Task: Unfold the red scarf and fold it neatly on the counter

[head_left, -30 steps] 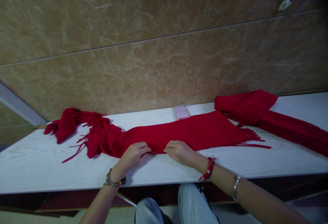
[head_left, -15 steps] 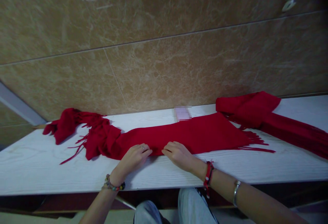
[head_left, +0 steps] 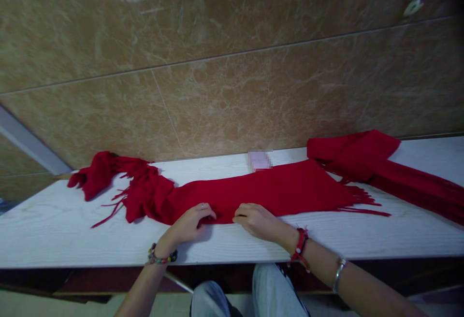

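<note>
A long red scarf (head_left: 268, 191) lies across the white tabletop, spread flat in the middle, with a fringed right end and a bunched left part (head_left: 150, 196). At its near edge, left of centre, my left hand (head_left: 190, 223) has its fingers curled over the cloth; the ring shows on one finger. A short way to the right, my right hand (head_left: 255, 220) is closed on the same edge, fingertips pressed together. Both thumbs are partly hidden. The wrists rest low, close to the table's front edge.
A second red fringed scarf (head_left: 357, 157) lies folded at the right, against the tiled wall (head_left: 232, 104). A small pale, blurred pack (head_left: 259, 160) sits behind the middle scarf. The white table (head_left: 119, 244) ends just before my knees (head_left: 270, 288).
The left fingers have loosened slightly and the thumb shows a little more. Both hands stay at the scarf's near edge. The scarf keeps nearly the same shape; the view shifts slightly.
</note>
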Available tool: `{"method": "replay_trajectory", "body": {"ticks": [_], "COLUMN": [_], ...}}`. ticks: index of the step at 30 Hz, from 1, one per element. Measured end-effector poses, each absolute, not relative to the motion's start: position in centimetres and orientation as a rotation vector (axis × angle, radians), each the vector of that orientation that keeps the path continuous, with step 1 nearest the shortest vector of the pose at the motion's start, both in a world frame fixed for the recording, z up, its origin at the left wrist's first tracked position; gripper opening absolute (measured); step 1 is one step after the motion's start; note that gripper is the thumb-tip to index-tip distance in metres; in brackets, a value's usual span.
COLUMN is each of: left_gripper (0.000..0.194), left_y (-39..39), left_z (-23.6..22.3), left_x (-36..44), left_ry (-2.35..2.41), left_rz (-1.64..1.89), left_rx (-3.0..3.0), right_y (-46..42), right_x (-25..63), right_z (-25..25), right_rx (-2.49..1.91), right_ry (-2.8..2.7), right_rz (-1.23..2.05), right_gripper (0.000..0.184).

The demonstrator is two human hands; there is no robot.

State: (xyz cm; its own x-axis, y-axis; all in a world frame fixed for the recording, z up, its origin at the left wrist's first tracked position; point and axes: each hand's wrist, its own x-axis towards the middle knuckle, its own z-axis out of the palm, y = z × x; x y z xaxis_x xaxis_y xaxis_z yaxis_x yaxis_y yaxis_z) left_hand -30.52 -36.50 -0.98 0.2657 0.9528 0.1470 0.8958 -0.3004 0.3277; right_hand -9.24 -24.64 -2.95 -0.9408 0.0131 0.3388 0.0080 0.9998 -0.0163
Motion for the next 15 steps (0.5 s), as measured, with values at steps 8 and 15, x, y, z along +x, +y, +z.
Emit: {"method": "replay_trajectory", "body": {"ticks": [8,15], "left_gripper": [0.034,0.038], "left_y": [-34.8,-33.9], "left_z": [0.6,-0.1], "left_x": [-28.1,-28.5], "left_ry": [1.679,2.328], "left_rz": [0.255,-0.044], "left_rx": [2.417,2.197], "right_y": [-24.7,-24.8], "right_x": [-9.2,-9.2], "right_z": [-2.7,-2.6], "right_rx": [-0.055,-0.064], "right_ry": [-2.792,-2.813], "right_rz": [0.074,0.061], "right_gripper": [0.018,0.018]}}
